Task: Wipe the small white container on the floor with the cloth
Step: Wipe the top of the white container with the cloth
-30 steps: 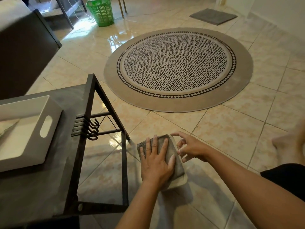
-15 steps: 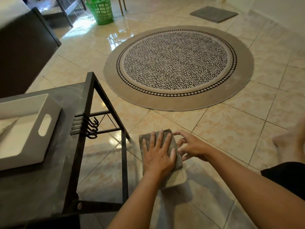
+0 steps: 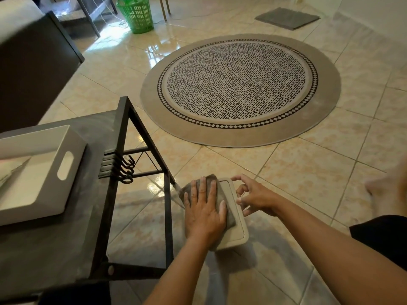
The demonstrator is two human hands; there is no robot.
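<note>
The small white container (image 3: pixel 236 213) lies flat on the tiled floor just right of the dark table's leg. A grey cloth (image 3: pixel 222 194) covers the left part of its top. My left hand (image 3: pixel 203 211) lies flat on the cloth, fingers spread, pressing it onto the container. My right hand (image 3: pixel 255 195) holds the container's right edge with curled fingertips. The container's right strip and near corner show bare; the rest is hidden under cloth and hand.
A dark low table (image 3: pixel 72 227) with a metal frame and hooks (image 3: pixel 125 170) stands at the left, bearing a white tray (image 3: pixel 72 139). A round patterned rug (image 3: pixel 240 89) lies ahead. A green basket (image 3: pixel 136 15) and grey mat (image 3: pixel 287 18) are far off. A bare foot (image 3: pixel 385 194) rests at right.
My left hand has slid the cloth to the left across the container's top, baring its right side. My right hand stays on the container's right edge.
</note>
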